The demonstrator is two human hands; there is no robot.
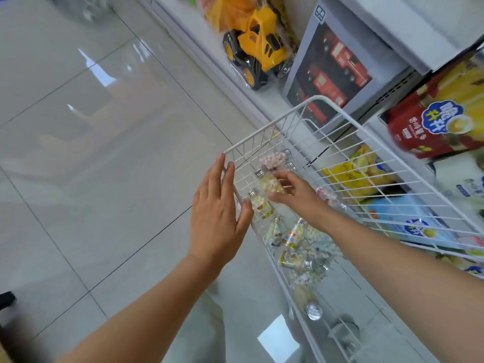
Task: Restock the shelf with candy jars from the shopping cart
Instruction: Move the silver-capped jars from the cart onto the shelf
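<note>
Inside the wire cart (pixel 264 132), your right hand (pixel 297 193) is gripping a yellow-candy jar (pixel 271 183), thumb and fingers curling round it. Your left hand (pixel 217 205) is lying flat, fingers straight, against the cart's side. More jars (pixel 292 235) are lying on the cart bottom, beside the shelf (pixel 275 99).

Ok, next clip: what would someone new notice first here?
The white wire cart at centre, with both hands at it: the right hand grips a candy jar of yellow and white sweets inside, while the left hand lies open against the cart's near side. Above, on the shelf, a yellow toy truck in clear wrap stands out.
</note>
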